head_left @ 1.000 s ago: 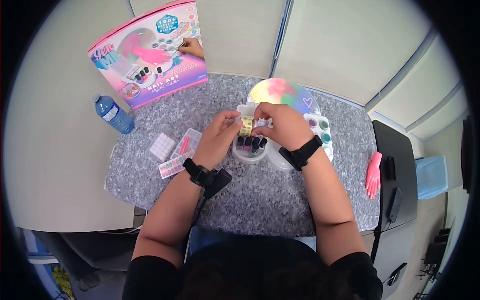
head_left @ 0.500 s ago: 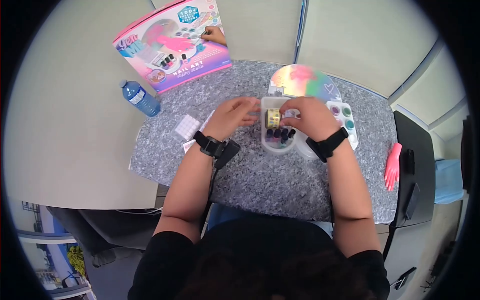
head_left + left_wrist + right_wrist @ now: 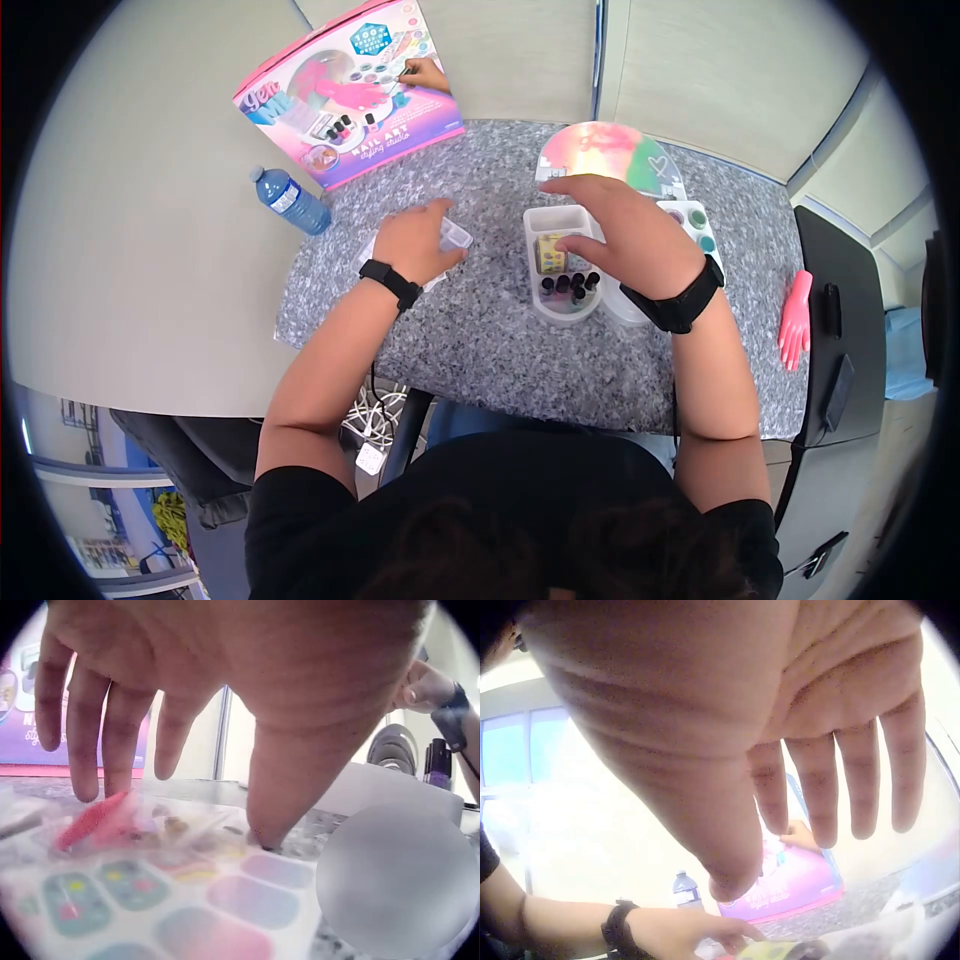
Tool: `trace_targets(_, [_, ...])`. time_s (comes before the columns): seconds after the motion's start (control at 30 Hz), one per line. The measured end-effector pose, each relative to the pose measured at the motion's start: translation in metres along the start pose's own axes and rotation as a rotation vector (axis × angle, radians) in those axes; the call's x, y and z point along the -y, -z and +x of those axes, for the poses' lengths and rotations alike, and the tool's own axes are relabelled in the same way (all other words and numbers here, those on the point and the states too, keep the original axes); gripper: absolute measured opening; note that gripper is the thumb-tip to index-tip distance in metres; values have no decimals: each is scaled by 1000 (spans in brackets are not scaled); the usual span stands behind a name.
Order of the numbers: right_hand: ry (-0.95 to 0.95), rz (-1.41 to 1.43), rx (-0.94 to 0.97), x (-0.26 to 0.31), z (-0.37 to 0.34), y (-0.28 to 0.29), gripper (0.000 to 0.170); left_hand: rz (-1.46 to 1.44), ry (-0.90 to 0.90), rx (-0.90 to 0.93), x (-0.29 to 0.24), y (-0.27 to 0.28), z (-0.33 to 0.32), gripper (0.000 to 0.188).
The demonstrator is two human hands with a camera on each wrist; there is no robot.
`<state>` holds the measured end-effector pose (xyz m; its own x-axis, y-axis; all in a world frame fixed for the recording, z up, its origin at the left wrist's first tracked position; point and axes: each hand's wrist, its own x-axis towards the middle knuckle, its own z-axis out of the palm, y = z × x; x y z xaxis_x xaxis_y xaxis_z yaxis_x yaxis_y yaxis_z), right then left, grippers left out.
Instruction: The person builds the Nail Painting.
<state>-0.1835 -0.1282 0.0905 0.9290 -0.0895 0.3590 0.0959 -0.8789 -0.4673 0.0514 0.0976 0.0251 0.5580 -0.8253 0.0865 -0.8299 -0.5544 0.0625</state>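
Tray [image 3: 557, 221] of nail supplies beneath an empty right hand [image 3: 637, 235]

Tray lay flat on the tabletop [image 3: 480, 345]. In it sat a yellow roll [image 3: 549, 256], and nearer the person, small dark-capped bottles [image 3: 577, 283] stood close together.

Risks (judged): a careless drop of the right thumb might have tipped the roll or knocked one bottle into its neighbours, given the tight packing. Left of the tray, a dragging fingertip might have shifted the loose sticker sheet [image 3: 214, 911] or the red item [image 3: 94, 821] behind it.

Hands: right one wide above the tray, fingers extended, thumb well apart, nothing held; a gap showed between thumb and roll. Left hand [image 3: 410, 243], left of the tray, also wide, fingers reaching down, gripping nothing; contact with the sheet could not be told.
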Motion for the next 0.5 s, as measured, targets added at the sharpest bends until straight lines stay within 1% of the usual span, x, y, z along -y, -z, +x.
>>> trace_targets(0.07, [-26,33,29,3,0,0,57,-33,12,87,-8,4,7,83])
trace_targets(0.1, [9,44,-20,2,1,-3,57,-33,8,84,-12,5,11,83])
trace_targets(0.13, [46,53,-68,2,1,-5,57,-82,41,42,-16,5,15,85])
trace_targets(0.17, [46,47,-72,2,4,-6,57,-131,73,-3,-19,5,19,87])
trace_targets(0.2, [101,50,-146,2,7,-7,56,-132,66,-10,-22,7,22,87])
trace_targets(0.23, [154,53,-219,3,10,-7,56,-239,41,-137,-25,7,24,89])
trace_targets(0.27, [153,44,-224,4,12,-7,56,-348,16,-263,-29,9,27,90])
trace_targets(0.3, [115,131,-245,6,14,-7,55,-351,10,-267,-35,12,29,90])
trace_targets(0.33, [76,218,-263,7,16,-8,54,-409,-36,-367,-44,18,29,92])
trace_targets(0.37, [66,235,-304,5,18,-13,50,-466,-80,-465,-54,23,28,93])
trace_targets(0.4, [62,233,-300,4,18,-18,50,-472,-80,-463,-63,28,26,93])
trace_targets(0.47, [-60,211,-362,2,19,-27,43,-491,-162,-565,-81,35,21,95])
trace_targets(0.5, [-61,211,-361,1,19,-26,43,-492,-162,-563,-88,35,19,95])
